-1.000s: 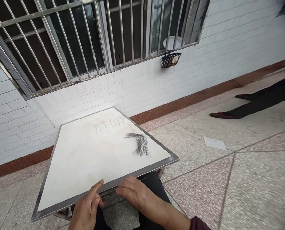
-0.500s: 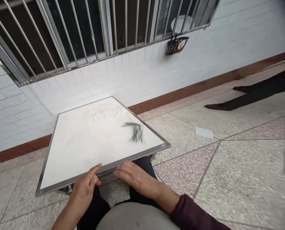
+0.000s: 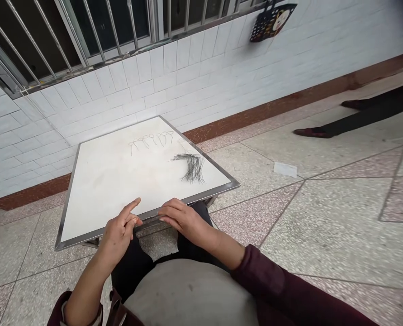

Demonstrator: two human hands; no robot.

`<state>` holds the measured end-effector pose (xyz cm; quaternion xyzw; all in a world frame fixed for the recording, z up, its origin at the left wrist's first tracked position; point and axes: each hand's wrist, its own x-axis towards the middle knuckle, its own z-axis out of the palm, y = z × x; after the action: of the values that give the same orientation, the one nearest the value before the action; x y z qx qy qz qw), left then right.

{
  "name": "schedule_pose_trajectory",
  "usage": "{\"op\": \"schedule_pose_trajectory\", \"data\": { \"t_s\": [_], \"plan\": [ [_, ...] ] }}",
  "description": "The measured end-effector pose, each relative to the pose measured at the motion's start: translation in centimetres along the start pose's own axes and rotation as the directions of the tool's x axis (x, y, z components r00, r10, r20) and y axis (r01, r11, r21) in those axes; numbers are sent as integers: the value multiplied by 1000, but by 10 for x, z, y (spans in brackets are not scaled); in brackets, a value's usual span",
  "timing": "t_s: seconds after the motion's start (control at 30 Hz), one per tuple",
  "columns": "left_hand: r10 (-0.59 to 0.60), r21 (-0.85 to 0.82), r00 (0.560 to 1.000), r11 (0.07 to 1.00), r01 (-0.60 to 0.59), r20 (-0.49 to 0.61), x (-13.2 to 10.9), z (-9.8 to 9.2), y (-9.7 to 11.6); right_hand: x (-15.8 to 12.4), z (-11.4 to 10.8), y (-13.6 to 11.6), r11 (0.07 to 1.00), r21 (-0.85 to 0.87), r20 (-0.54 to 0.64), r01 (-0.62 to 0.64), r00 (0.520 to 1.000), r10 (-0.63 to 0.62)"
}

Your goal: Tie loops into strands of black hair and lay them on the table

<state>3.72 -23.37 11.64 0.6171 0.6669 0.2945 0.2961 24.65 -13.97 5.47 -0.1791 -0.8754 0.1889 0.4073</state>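
My left hand (image 3: 118, 233) hovers at the near edge of a white-topped table (image 3: 102, 190), index finger stretched forward and the other fingers partly curled. Nothing shows in it. To its right, my right hand (image 3: 184, 221) is over the same edge, fingers extended, with nothing visible in it. A loose pile of thin dark wire-like strands (image 3: 193, 168) lies on the right side of the tabletop. Further back, several thin strands bent into loops with tails (image 3: 151, 139) form a row. One more faint loop is near the right edge.
A white tiled wall (image 3: 126, 93) with a barred window stands behind the table. A dark patterned bag (image 3: 271, 22) hangs from the bars. At the right are another person's legs and shoes (image 3: 313, 132). A white paper-like piece (image 3: 285, 170) lies on the speckled floor.
The view has tilted down, so the table sits higher in the picture. My hands stay near the table edge, with the left one reaching slightly further over it. The strands look unchanged.
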Motion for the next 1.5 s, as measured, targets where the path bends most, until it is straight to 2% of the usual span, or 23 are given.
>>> {"op": "schedule_pose_trajectory", "data": {
  "t_s": [0.13, 0.27, 0.53, 0.6, 0.7, 0.77, 0.83, 0.97, 1.07, 1.17, 1.33, 1.5],
  "plan": [
    [47, -15, 999, 999, -47, 14, 5, 2, 4, 14, 3, -1, 997, 44, 56, 67, 996, -69],
    [100, -53, 992, 994, -97, 70, 6, 5, 4, 18, 1, 2, 992, 71, 63, 107, 992, -111],
    [146, 206, 974, 962, -181, 174, -2, 9, -6, 9, -12, 10, 981, -102, 219, 162, 966, -137],
    [113, 257, 980, 954, -154, 167, -5, 4, -14, 4, -17, 19, 983, -131, 178, 129, 979, -104],
    [-24, 288, 998, 958, 7, 54, -7, -10, -30, -1, -29, 33, 989, -148, 2, 11, 1000, -11],
    [-77, 224, 996, 971, 88, -54, -5, -16, -38, -2, -35, 37, 992, -110, -82, -54, 996, 45],
    [-101, 82, 989, 990, 111, -110, -1, -15, -39, -1, -34, 33, 996, -53, -105, -67, 993, 61],
    [-59, -287, 996, 957, 36, -71, 11, 7, -22, 3, -22, 18, 1000, 16, -75, -22, 997, 24],
    [-21, -425, 1000, 905, 16, -7, 15, 24, -9, 2, -14, 13, 1000, 27, -52, -6, 999, 7],
    [-7, -450, 999, 893, 27, 45, 13, 33, -6, -4, -12, 15, 1000, 18, -42, 12, 999, -11],
    [-6, -459, 995, 887, 50, 97, 8, 35, -10, -12, -9, 22, 1000, 6, 8, 24, 1000, -24],
    [12, -368, 982, 928, 59, 187, 7, 39, -13, -16, -6, 26, 998, 4, 51, 67, 996, -67]
  ]
}}
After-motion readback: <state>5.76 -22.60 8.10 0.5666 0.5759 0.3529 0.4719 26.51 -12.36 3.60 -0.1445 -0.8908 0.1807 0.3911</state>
